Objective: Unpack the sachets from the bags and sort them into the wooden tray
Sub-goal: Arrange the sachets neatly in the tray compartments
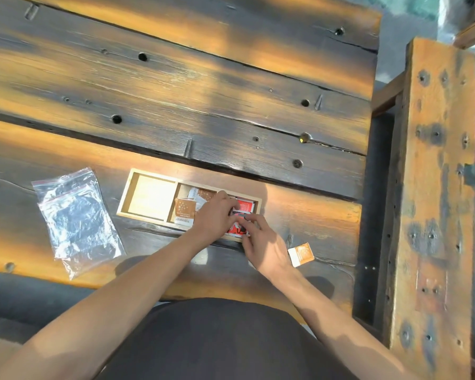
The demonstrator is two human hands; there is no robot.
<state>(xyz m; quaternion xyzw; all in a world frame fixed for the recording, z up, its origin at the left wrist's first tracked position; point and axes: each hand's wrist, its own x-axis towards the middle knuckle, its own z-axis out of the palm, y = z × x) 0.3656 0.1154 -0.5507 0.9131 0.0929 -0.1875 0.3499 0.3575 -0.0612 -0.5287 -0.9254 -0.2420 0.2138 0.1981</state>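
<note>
A wooden tray point(126, 197) with three compartments lies on the table. Its left compartment holds nothing. The middle one holds orange sachets point(184, 211), one leaning on the front rim. The right one holds red sachets point(244, 206). My left hand point(213, 219) and my right hand point(266, 244) meet over the right compartment, fingers pinched on a stack of red sachets point(235, 230) at its front edge. One orange sachet point(301, 254) lies loose on the table right of my right hand. Two clear zip bags point(78, 219) lie flat to the tray's left.
The table is dark weathered planks with holes and gaps. Its right edge runs near x 1400; beyond it stands a wooden bench or beam point(433, 187). The table's near edge is just in front of my body.
</note>
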